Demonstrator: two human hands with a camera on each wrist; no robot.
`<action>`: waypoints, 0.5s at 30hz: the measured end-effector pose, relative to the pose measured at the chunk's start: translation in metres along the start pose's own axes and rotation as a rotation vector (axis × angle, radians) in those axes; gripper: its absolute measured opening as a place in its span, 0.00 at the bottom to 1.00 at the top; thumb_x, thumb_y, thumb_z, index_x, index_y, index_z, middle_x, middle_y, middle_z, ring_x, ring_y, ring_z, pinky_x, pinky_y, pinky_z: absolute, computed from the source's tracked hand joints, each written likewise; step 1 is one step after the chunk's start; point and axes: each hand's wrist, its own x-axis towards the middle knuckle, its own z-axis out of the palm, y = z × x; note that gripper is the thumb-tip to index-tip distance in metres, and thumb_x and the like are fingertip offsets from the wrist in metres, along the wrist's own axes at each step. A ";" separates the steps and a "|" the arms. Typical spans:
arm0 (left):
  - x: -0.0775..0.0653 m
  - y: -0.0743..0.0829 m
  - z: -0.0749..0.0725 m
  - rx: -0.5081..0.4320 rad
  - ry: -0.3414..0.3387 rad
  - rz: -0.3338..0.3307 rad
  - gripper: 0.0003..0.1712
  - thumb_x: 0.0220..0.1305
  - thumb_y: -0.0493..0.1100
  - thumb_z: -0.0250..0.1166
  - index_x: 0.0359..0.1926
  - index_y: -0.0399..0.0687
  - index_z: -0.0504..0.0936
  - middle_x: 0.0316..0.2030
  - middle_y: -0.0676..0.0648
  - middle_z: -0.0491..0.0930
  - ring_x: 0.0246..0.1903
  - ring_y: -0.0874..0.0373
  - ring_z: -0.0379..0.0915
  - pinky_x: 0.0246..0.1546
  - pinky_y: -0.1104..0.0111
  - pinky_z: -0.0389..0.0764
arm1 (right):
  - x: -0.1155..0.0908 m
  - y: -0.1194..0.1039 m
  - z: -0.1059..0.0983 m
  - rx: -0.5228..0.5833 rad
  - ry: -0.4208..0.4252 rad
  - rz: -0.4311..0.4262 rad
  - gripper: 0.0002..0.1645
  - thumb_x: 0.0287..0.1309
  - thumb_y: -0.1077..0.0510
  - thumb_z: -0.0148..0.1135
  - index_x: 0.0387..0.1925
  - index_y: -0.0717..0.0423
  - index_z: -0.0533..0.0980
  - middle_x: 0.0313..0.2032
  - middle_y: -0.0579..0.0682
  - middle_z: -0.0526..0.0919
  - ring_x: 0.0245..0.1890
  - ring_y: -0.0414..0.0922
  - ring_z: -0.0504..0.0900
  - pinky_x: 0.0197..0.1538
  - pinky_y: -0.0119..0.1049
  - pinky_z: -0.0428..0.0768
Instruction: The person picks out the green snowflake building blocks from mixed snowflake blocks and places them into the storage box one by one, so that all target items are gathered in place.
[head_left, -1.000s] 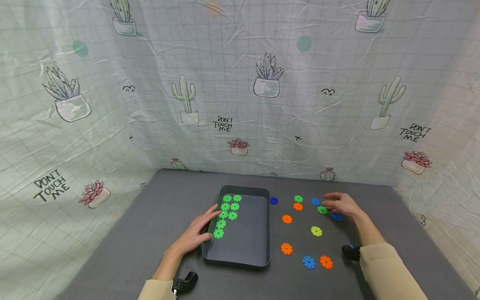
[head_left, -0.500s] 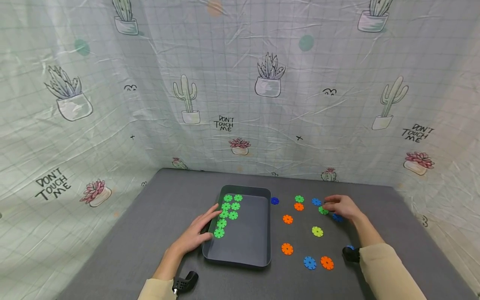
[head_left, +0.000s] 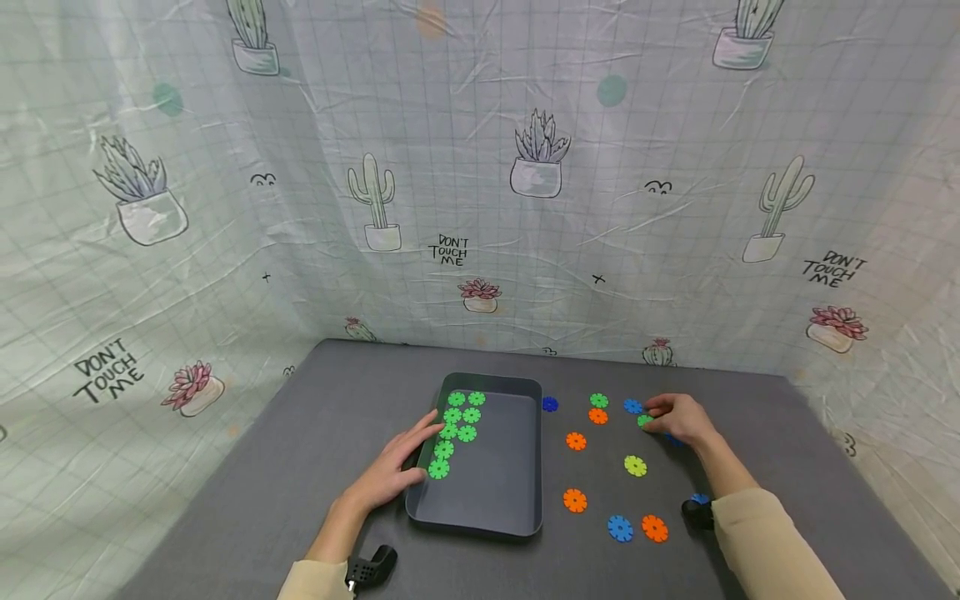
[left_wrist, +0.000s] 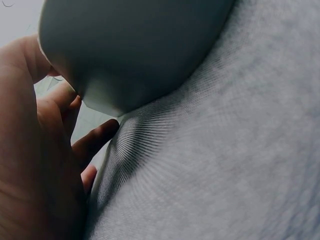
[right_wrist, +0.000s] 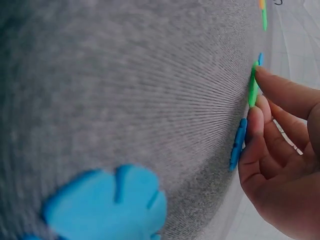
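At the right side of the grey table, my right hand (head_left: 684,419) pinches a green notched plastic disc (head_left: 644,421) between thumb and fingers. In the right wrist view the green disc (right_wrist: 253,86) stands edge-on, the thumb on its far edge and a fingertip on its near edge. A blue disc (right_wrist: 238,145) lies close beside those fingers. My left hand (head_left: 384,468) holds the left rim of the dark grey tray (head_left: 498,508), thumb and index finger over the rim. Other fingers lie along the outer wall of the tray (left_wrist: 140,50). Several green discs (head_left: 444,449) line the tray's left side.
Right of the tray lie loose discs: orange (head_left: 575,500), yellow (head_left: 635,466), blue (head_left: 620,528), dark blue (head_left: 550,404) and another green one (head_left: 599,401). One blue disc (head_left: 700,498) is partly under the right wrist. A cactus-print curtain (head_left: 480,208) hangs behind the table.
My right hand's fingers have lowered and drawn together on the green disc, with the hand shifting slightly toward me. The left hand and the tray stay in place.
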 end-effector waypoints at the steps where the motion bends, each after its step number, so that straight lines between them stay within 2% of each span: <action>1: 0.000 0.000 0.000 0.001 0.000 0.000 0.40 0.57 0.35 0.58 0.73 0.37 0.66 0.77 0.37 0.52 0.73 0.35 0.50 0.61 0.30 0.50 | 0.000 0.000 0.001 -0.008 0.007 0.007 0.28 0.53 0.67 0.72 0.55 0.77 0.75 0.42 0.64 0.82 0.43 0.61 0.79 0.48 0.54 0.77; 9: 0.000 0.000 0.000 0.004 0.003 -0.003 0.41 0.57 0.36 0.58 0.74 0.38 0.65 0.77 0.40 0.52 0.74 0.37 0.50 0.62 0.31 0.49 | 0.001 0.001 0.003 -0.039 0.023 0.015 0.26 0.54 0.68 0.71 0.53 0.75 0.76 0.42 0.64 0.81 0.44 0.61 0.78 0.47 0.55 0.77; 15: 0.000 0.000 0.000 0.001 0.004 -0.003 0.41 0.56 0.35 0.59 0.74 0.39 0.65 0.77 0.38 0.52 0.74 0.36 0.50 0.62 0.31 0.49 | 0.000 0.001 0.005 -0.065 0.025 0.004 0.23 0.54 0.67 0.72 0.51 0.74 0.79 0.41 0.62 0.81 0.42 0.58 0.78 0.45 0.52 0.78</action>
